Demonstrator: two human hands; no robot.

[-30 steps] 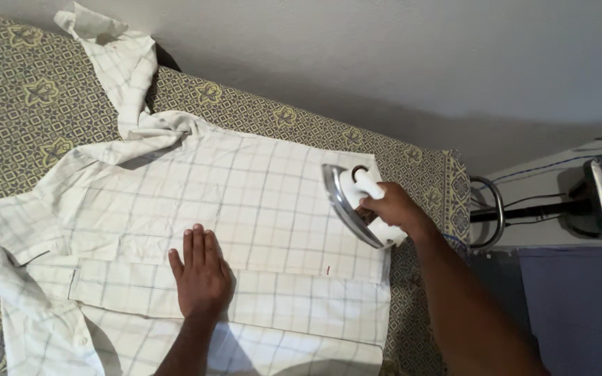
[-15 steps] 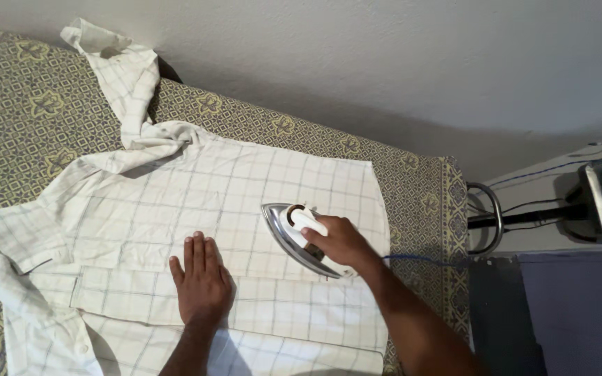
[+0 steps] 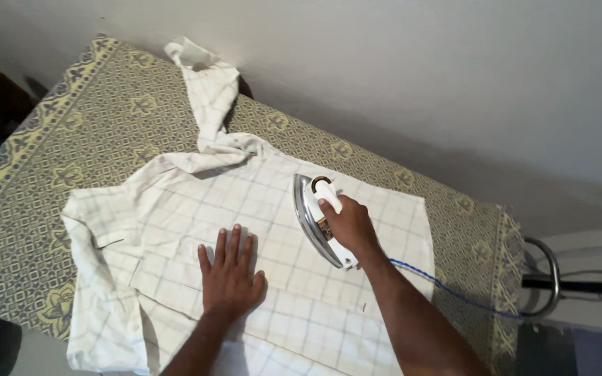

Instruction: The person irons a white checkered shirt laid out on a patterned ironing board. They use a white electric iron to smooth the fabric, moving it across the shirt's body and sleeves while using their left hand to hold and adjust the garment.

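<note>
White cloth with thin grey checks, a shirt (image 3: pixel 259 230), lies spread flat on the desk (image 3: pixel 71 139), which is covered with a grey and yellow patterned cover. One sleeve (image 3: pixel 210 90) of the shirt goes up toward the far edge near the wall and is a little crumpled.

The left hand (image 3: pixel 231 275) rests flat on the shirt, palm down, near the front side. Its fingers (image 3: pixel 235 244) are straight and only slightly spread, pointing away from the person, and the cloth is directly under them. The hand holds nothing; it only presses on the shirt.

The right hand (image 3: pixel 346 226) is closed around the white handle of an iron (image 3: pixel 318 219). The fingers are wrapped over the handle, so the handle passes inside the grip, and the metal plate of the iron shows at the left side of the hand. The iron stands on the shirt, on the upper middle part, with its tip pointing toward the wall. It is near the left hand but not touching it; a strip of shirt lies between them.

A blue cord (image 3: pixel 454 292) runs from the back of the iron to the right, across the edge of the desk. A metal ring (image 3: pixel 548 275) stands out beyond the right end of the desk.
</note>
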